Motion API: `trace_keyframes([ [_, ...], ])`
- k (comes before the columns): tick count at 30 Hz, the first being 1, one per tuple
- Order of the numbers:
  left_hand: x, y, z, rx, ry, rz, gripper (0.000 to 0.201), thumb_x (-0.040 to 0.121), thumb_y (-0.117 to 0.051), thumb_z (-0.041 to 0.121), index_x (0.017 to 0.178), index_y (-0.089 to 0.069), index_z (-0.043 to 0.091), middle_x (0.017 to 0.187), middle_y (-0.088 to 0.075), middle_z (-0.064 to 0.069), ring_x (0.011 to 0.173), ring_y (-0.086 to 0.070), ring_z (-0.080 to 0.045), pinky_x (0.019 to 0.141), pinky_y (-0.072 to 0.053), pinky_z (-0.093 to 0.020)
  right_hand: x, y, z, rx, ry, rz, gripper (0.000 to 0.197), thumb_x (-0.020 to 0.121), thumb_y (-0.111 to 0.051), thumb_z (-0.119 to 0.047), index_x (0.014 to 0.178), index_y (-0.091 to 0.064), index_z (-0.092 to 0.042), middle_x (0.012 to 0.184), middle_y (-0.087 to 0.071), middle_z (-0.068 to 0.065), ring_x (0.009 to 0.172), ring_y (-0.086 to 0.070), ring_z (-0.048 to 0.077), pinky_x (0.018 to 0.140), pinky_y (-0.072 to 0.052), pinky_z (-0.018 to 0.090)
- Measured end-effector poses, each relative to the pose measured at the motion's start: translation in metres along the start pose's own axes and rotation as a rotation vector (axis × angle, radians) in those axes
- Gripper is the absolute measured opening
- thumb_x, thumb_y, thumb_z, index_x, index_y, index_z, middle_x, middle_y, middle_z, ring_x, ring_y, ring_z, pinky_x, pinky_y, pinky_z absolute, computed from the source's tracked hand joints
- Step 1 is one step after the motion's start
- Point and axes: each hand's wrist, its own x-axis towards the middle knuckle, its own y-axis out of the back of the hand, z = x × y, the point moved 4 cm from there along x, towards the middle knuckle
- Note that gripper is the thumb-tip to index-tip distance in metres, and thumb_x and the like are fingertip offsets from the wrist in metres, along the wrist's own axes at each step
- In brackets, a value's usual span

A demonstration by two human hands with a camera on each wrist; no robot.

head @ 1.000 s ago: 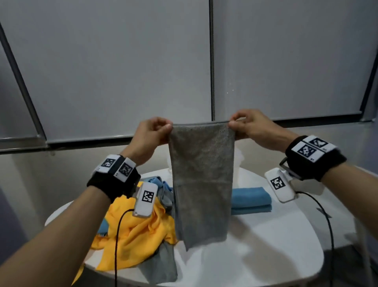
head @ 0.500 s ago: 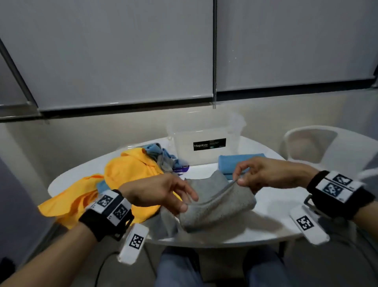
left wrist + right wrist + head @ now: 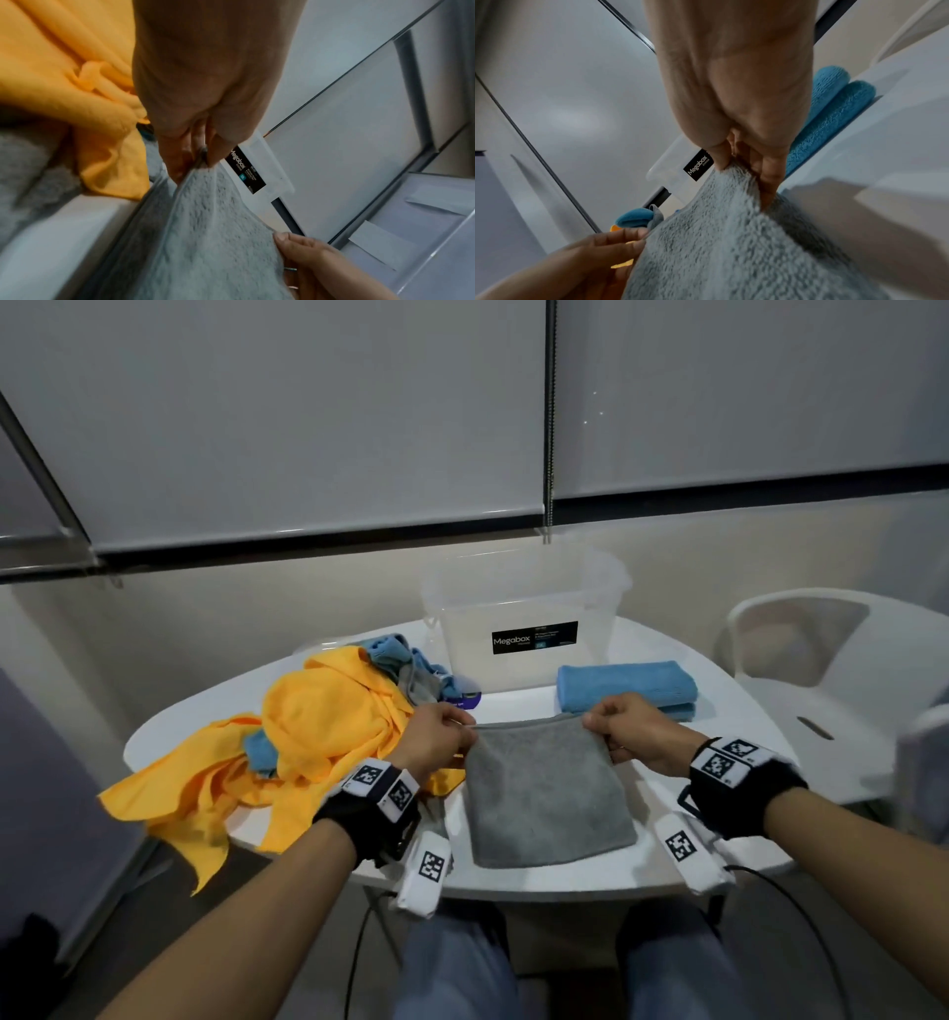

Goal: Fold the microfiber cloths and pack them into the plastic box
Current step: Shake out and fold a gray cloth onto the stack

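The grey, square-folded microfiber cloth (image 3: 547,793) lies flat on the white oval desk (image 3: 580,873), its body trailing from the hands back toward the person. Only its far edge is off the surface, and that edge runs straight across from hand to hand. The left hand (image 3: 436,737) pinches the left far corner between thumb and curled fingers, and the right hand (image 3: 634,734) pinches the right far corner the same way; both wrist views show the nap bunched at the fingertips. Since the held edge is the one away from the body and the free edge is the near one, I would judge the coming fold has to travel toward the person.

Beyond the hands, the clear plastic storage box with a black label (image 3: 524,629) stands upright, roughly centred between them. The folded blue microfiber cloth (image 3: 626,685) sits just past the right hand; a loose heap of yellow cloths (image 3: 318,737) spreads outward from the left hand, close against it.
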Motion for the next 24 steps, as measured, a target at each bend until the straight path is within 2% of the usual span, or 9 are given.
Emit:
trace_keyframes([
  [2, 0.015, -0.008, -0.01, -0.005, 0.014, 0.107, 0.016, 0.086, -0.067, 0.0, 0.1, -0.06, 0.005, 0.09, -0.066, -0.017, 0.08, -0.066, -0.029, 0.064, -0.061, -0.039, 0.013, -0.006, 0.006, -0.035, 0.002, 0.062, 0.016, 0.101, -0.057, -0.021, 0.09, -0.056, -0.009, 0.081, -0.058, 0.011, 0.068, -0.058, 0.02, 0.054, -0.052, 0.03],
  [4, 0.028, -0.013, -0.021, 0.078, 0.0, 0.179, 0.019, 0.08, -0.069, 0.006, 0.096, -0.06, 0.011, 0.089, -0.068, -0.015, 0.083, -0.068, -0.032, 0.075, -0.061, -0.047, 0.024, -0.011, 0.011, -0.128, 0.014, 0.094, 0.017, 0.098, -0.06, -0.019, 0.085, -0.053, -0.011, 0.078, -0.052, 0.011, 0.067, -0.053, 0.02, 0.051, -0.046, 0.028],
  [8, 0.042, -0.021, -0.034, 0.262, -0.036, 0.246, 0.018, 0.081, -0.066, 0.008, 0.098, -0.064, 0.012, 0.089, -0.071, -0.013, 0.087, -0.067, -0.029, 0.078, -0.056, -0.038, 0.035, -0.018, 0.018, -0.336, 0.068, 0.092, 0.019, 0.088, -0.065, -0.011, 0.075, -0.05, -0.01, 0.07, -0.042, 0.01, 0.063, -0.045, 0.022, 0.053, -0.039, 0.032],
  [12, 0.053, -0.023, -0.042, 0.404, -0.033, 0.299, 0.013, 0.082, -0.065, 0.011, 0.094, -0.066, 0.015, 0.09, -0.072, -0.011, 0.088, -0.067, -0.029, 0.081, -0.055, -0.039, 0.04, -0.019, 0.017, -0.439, 0.138, 0.17, 0.023, 0.092, -0.063, -0.013, 0.075, -0.049, -0.009, 0.071, -0.044, 0.011, 0.065, -0.045, 0.02, 0.058, -0.034, 0.03],
  [15, 0.058, -0.024, -0.039, 0.465, -0.024, 0.297, 0.011, 0.082, -0.066, 0.012, 0.092, -0.067, 0.013, 0.094, -0.072, -0.013, 0.092, -0.066, -0.031, 0.079, -0.052, -0.035, 0.045, -0.02, 0.019, -0.468, 0.13, 0.199, 0.023, 0.095, -0.062, -0.018, 0.079, -0.049, -0.008, 0.075, -0.05, 0.009, 0.071, -0.048, 0.022, 0.062, -0.036, 0.033],
  [18, 0.065, -0.025, -0.036, 0.559, -0.033, 0.284, 0.011, 0.086, -0.062, 0.009, 0.095, -0.069, 0.006, 0.102, -0.071, -0.017, 0.1, -0.063, -0.034, 0.082, -0.049, -0.037, 0.05, -0.02, 0.022, -0.492, 0.117, 0.218, 0.024, 0.096, -0.063, -0.02, 0.082, -0.049, -0.008, 0.077, -0.051, 0.008, 0.073, -0.048, 0.022, 0.066, -0.038, 0.034],
  [21, 0.073, -0.029, -0.038, 0.683, -0.05, 0.272, 0.017, 0.094, -0.055, 0.008, 0.103, -0.067, 0.001, 0.111, -0.068, -0.021, 0.108, -0.06, -0.037, 0.086, -0.048, -0.04, 0.054, -0.02, 0.025, -0.502, 0.104, 0.215, 0.028, 0.096, -0.063, -0.02, 0.076, -0.049, -0.008, 0.069, -0.049, 0.007, 0.066, -0.048, 0.021, 0.065, -0.04, 0.034],
  [24, 0.08, -0.032, -0.041, 0.804, -0.063, 0.259, 0.019, 0.098, -0.051, 0.01, 0.11, -0.064, 0.002, 0.117, -0.066, -0.02, 0.111, -0.058, -0.036, 0.087, -0.046, -0.041, 0.061, -0.019, 0.031, -0.51, 0.068, 0.215, 0.033, 0.096, -0.064, -0.022, 0.07, -0.049, -0.009, 0.063, -0.047, 0.006, 0.059, -0.047, 0.02, 0.063, -0.043, 0.035],
])
